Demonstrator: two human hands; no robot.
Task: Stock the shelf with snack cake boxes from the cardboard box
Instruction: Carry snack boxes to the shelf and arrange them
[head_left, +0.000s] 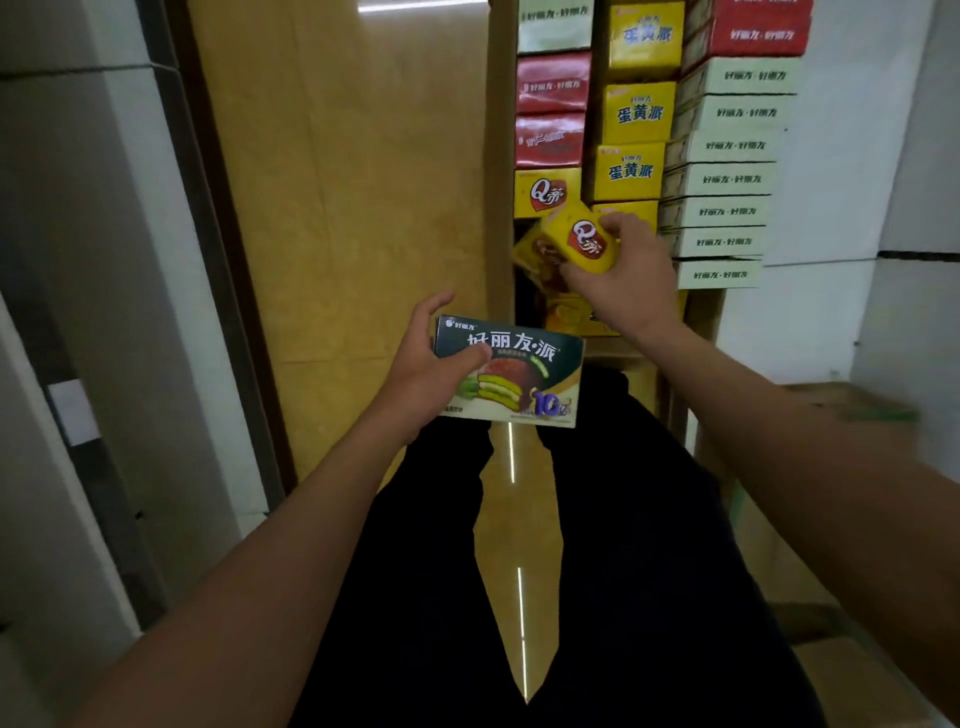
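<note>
Shelving step: right hand (626, 275) grips a yellow Q-cake box (582, 241) at the shelf (501, 156) gap, left hand (426, 371) holds a green pie box (511, 371) — next, seat the yellow one squarely.

Half lost behind the right hand (626, 283): the tilted yellow box (576, 244), far end tucked under the grip. Below that grip, another yellow box (571, 314), mostly covered. Out past the right forearm, a blurred cardboard box (852, 405). Top row of stacked boxes (644, 31) cropped by the edge.
</note>
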